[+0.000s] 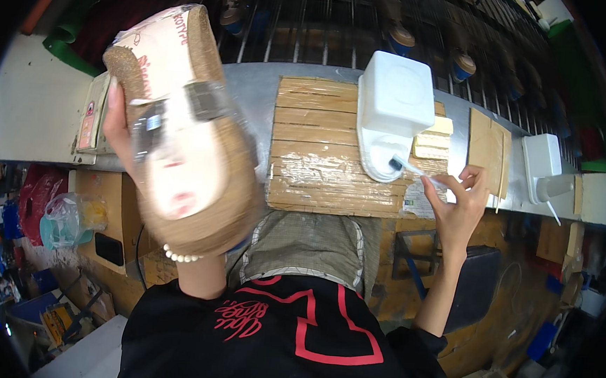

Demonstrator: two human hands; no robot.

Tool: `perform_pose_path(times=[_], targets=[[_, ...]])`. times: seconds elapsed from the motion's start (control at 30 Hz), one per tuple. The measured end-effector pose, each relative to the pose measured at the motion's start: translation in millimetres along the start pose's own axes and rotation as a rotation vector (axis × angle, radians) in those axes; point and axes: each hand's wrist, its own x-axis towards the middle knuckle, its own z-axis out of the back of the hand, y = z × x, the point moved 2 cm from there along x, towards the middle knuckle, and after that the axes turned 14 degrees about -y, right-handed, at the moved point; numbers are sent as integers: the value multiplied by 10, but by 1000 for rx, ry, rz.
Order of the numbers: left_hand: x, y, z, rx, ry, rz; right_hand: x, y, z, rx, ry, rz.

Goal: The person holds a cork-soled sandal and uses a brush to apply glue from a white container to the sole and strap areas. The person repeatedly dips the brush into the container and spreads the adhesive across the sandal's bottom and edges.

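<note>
My left hand [117,128] grips a cork-soled sandal [203,161] by its side, raised at the left and smeared by motion. Pale printed paper covers its footbed, and clear plastic and a dark strap band lie across its middle. Between the thumb and fingers of my right hand [459,203] is a small toothbrush-like brush [410,166] with a pale handle. Its dark bristles are in or just over the round dish at the foot of a white plastic dispenser [397,94], which stands on a taped cardboard mat [313,147].
Beside the dispenser lies a yellowish block [433,140]. Farther right are a cardboard piece [487,149] and a second white dispenser [543,158] with a brush. Beyond the metal bench edge runs a rack of metal bars [314,28] carrying several shoes. A phone [109,249] shows at lower left.
</note>
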Motion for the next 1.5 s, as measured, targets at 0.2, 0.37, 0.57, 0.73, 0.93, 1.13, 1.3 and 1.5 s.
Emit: perform_pose_path(times=[0.2, 0.37, 0.57, 0.73, 0.93, 1.13, 1.3, 1.5], targets=[[-141, 237, -270, 230, -408, -693, 174, 498, 335, 739, -72, -250], [-216, 290, -342, 252, -309, -750, 434, 933, 522, 723, -136, -20], [-322, 278, -363, 220, -255, -735, 645, 1111, 597, 569, -262, 199], [-331, 233, -345, 206, -276, -749, 731, 1120, 595, 700, -276, 584], [-289, 206, -329, 182, -354, -754, 500, 1085, 555, 777, -150, 155], [-281, 191, -285, 91, -358, -669, 503, 1061, 433, 855, -87, 150], [-246, 199, -284, -4, -316, -491, 522, 1058, 426, 846, -77, 137], [-229, 175, -282, 25, -208, -360, 541, 1055, 339, 883, -44, 106]])
